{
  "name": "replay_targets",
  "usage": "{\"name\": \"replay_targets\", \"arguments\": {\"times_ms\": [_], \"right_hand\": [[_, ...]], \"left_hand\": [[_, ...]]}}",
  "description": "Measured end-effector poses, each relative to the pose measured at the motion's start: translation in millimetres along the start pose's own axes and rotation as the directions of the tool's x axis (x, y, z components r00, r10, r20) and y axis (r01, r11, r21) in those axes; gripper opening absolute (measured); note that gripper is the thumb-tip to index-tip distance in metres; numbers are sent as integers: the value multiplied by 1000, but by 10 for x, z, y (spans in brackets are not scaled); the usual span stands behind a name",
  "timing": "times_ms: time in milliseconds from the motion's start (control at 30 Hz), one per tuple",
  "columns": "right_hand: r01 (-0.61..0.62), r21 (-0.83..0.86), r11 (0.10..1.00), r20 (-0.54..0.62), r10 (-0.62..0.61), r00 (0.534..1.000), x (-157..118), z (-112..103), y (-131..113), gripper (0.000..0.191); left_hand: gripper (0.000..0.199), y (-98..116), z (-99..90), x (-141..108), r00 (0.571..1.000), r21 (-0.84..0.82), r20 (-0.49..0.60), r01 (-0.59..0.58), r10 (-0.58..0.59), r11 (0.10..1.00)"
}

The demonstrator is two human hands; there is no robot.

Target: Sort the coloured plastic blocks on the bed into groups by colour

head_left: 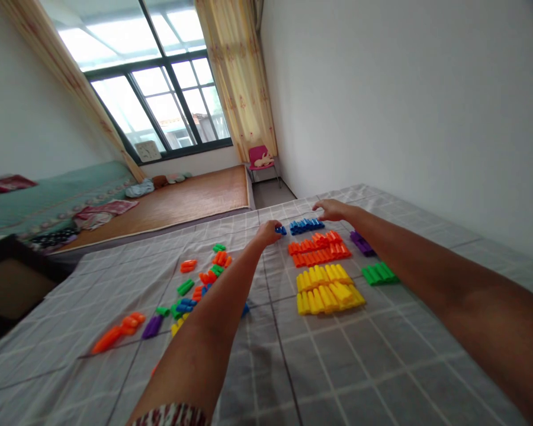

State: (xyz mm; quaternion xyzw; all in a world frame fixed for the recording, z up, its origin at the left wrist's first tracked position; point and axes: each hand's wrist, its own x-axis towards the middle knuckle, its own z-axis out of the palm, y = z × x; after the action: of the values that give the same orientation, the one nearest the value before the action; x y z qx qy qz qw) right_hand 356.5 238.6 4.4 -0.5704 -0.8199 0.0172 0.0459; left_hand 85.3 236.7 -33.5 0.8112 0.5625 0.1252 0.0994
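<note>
Fingers of my left hand (269, 231) are closed on a small blue piece (281, 230), just left of a row of blue pieces (306, 226). My right hand (331, 209) is above the right end of that row, thumb and fingers apart, nothing seen in it. Nearer to me lie rows of orange pieces (320, 249) and yellow pieces (328, 290). Purple pieces (362, 243) and green pieces (379, 273) lie to their right, beside my right forearm. Left of my left forearm are scattered mixed pieces, among them orange (115, 334), purple (153, 326) and green (185, 287).
A grey checked cloth (337, 367) covers the surface under the pieces. Beyond it are a low brown platform (195, 198), a pink chair (257, 155) with a soft toy, a window and curtains. A white wall rises at the right. My left forearm hides part of the scattered pieces.
</note>
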Motion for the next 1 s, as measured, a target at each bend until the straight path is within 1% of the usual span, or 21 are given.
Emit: {"name": "replay_targets", "arguments": {"times_ms": [100,167,300,367,400,500,567,633,700,733,800,833,900,967,1000], "right_hand": [[3,-27,1000,16,-2,1000,-23,33,-38,45],[25,-21,999,11,-25,1000,-40,61,-78,44],[22,-15,1000,-17,-22,1000,-60,63,-141,40],[3,-28,1000,-77,-5,997,-68,12,-176,36],[3,-28,1000,-115,-7,993,-76,-27,-206,34],[72,17,997,-210,-66,975,-123,-173,-393,30],[156,62,986,-230,-138,963,-182,-262,-630,28],[251,88,964,-211,-229,950,-269,-316,-962,26],[358,109,927,-138,-342,929,-387,-317,-1364,26],[412,128,902,-83,-405,911,-453,-294,-1578,26],[509,179,842,38,-523,851,-586,-204,-1996,27],[549,205,810,88,-574,814,-644,-141,-2187,29],[615,233,753,150,-653,742,-735,1,-2504,36],[662,221,717,180,-697,695,-791,125,-2713,45],[673,202,711,193,-703,684,-810,169,-2777,47]], "left_hand": [[49,10,98,46,1000,-1,16,-7,7,1000],[50,39,150,85,999,-7,27,-18,19,1000],[58,79,180,93,999,-30,29,-19,20,999],[64,67,113,39,1000,-44,10,2,-1,999],[63,45,49,-6,1000,-57,-13,10,-11,998],[50,-119,-252,-236,994,-104,-108,-4,-7,995],[42,-322,-487,-488,990,-101,-140,-36,21,994],[36,-577,-682,-823,993,-66,-109,-43,35,997],[31,-834,-804,-1211,999,-31,-34,-38,37,999],[30,-947,-838,-1409,999,-26,5,-41,41,999],[30,-1119,-868,-1772,996,-48,53,-71,74,996],[30,-1176,-874,-1926,994,-69,52,-95,98,993],[33,-1231,-886,-2165,993,-93,9,-120,122,988],[35,-1221,-903,-2322,994,-70,-22,-110,109,991],[36,-1199,-910,-2376,995,-50,-12,-103,102,993]]}}
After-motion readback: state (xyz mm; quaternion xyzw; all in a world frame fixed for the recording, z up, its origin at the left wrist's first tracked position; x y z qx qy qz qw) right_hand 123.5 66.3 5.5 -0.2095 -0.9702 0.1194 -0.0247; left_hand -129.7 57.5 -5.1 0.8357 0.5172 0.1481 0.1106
